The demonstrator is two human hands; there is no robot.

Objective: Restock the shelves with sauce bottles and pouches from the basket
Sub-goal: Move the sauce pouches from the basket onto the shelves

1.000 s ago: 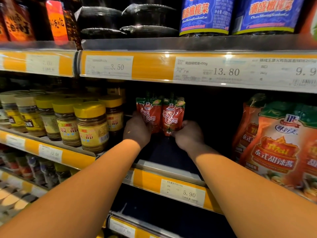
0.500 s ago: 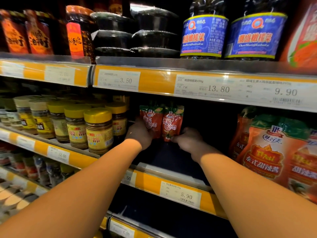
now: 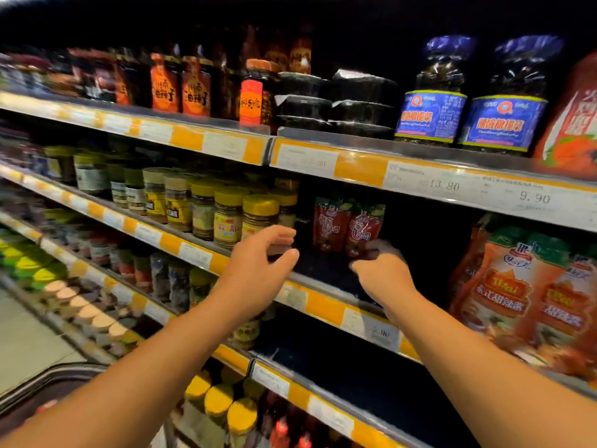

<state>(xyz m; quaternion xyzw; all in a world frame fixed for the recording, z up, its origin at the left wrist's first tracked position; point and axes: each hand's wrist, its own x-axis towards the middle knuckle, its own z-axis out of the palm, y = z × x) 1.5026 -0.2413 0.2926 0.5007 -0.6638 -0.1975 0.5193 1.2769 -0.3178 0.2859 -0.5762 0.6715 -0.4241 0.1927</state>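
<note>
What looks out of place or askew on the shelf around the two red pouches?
Nothing is spilled or damaged. The two red pouches stand upright, side by side, well back on a mostly bare dark shelf, leaving a gap beside the yellow-lidded jars. Motion blur hides finer detail.

On the middle shelf (image 3: 323, 279) in front of you, two sauce pouches (image 3: 347, 226) stand upright side by side, set back from the edge. Your left hand (image 3: 258, 270) is before the shelf edge, left of the pouches and apart from them. Your right hand (image 3: 382, 273) is just below and in front of the right pouch. A row of jars (image 3: 226, 215) stands to the left, larger pouches (image 3: 523, 286) to the right. Big jars (image 3: 468, 118) sit on the shelf above.
</note>
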